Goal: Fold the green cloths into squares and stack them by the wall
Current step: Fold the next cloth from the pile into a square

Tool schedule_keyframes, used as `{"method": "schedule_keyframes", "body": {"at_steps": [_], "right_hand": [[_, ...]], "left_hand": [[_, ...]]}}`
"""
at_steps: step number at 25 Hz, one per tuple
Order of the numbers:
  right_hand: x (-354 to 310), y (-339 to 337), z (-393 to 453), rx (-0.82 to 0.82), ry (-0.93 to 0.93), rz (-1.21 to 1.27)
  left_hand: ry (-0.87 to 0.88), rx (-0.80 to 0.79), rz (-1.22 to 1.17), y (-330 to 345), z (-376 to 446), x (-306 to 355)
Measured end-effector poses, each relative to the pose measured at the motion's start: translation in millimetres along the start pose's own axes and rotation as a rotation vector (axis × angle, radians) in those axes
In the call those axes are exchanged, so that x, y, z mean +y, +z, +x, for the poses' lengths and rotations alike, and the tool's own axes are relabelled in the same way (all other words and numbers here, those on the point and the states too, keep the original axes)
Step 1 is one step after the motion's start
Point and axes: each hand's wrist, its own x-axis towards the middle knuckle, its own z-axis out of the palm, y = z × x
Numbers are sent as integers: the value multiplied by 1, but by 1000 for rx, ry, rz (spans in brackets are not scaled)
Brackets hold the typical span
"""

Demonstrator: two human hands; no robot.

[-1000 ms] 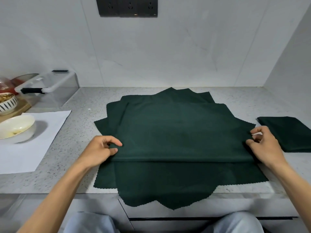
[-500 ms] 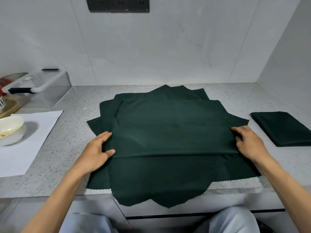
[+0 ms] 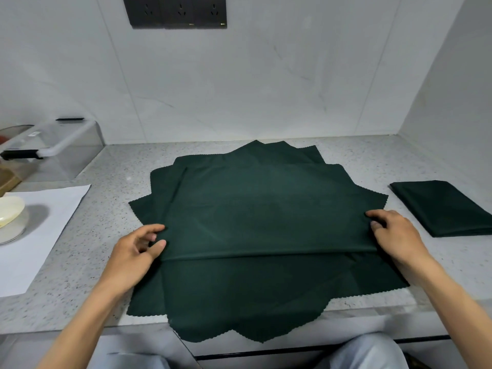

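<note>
A pile of several dark green cloths (image 3: 255, 294) lies fanned out on the speckled counter, its near corners hanging over the front edge. The top cloth (image 3: 266, 217) is folded in half, with the fold line running left to right nearest me. My left hand (image 3: 133, 257) is at its left end, with curled fingers and thumb pinching the edge. My right hand (image 3: 394, 238) pinches the right end. One folded green cloth (image 3: 442, 209) lies flat on the counter at the right, close to the side wall.
A white paper sheet (image 3: 48, 230) lies at the left with a cream bowl (image 3: 10, 219) on it. Behind them stands a clear plastic box (image 3: 56, 150) with a black latch. A black socket strip (image 3: 177, 12) is on the back wall. The counter's front edge (image 3: 80, 328) runs near me.
Both hands flattened and slid along the folded top cloth half a second ago. Their fingers have now curled onto its left and right ends again. The view has shifted slightly.
</note>
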Motion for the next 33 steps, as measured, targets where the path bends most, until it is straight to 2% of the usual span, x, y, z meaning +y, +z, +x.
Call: {"method": "schedule_keyframes", "body": {"at_steps": [4,8,15,17,19,20,21,22,23,24,26,29,31,33], "right_hand": [[1,0,-1,39,41,7],[-1,4,-6,83,-9,-127],[3,11,-8,122,-41,-160],[2,10,-13,169,-16,-207],[-12,8,-27,355,-30,-293],[-31,12,-39,439,-110,-308],[-58,19,-55,449,-238,-301],[-86,32,-71,396,-411,-259],[-112,49,-89,280,-582,-181],[-131,68,-106,126,-689,-125],[-145,97,-131,-120,-730,-172],[-128,107,-138,-123,-723,-355],[-126,108,-141,-121,-730,-396],[-128,107,-141,-138,-719,-413]], "left_hand": [[-22,130,124,6,-8,4],[-10,181,231,12,-5,5],[20,243,324,15,-7,0],[48,259,430,12,-10,-1],[242,292,628,20,-22,7],[389,283,669,32,-28,20],[549,213,674,50,-34,36],[661,64,654,72,-41,54],[686,-110,647,93,-48,72],[644,-252,658,109,-52,84],[446,-400,731,121,-57,81],[327,-303,849,103,-65,44],[159,-232,873,73,-63,26],[-19,-233,934,48,-58,22]]}}
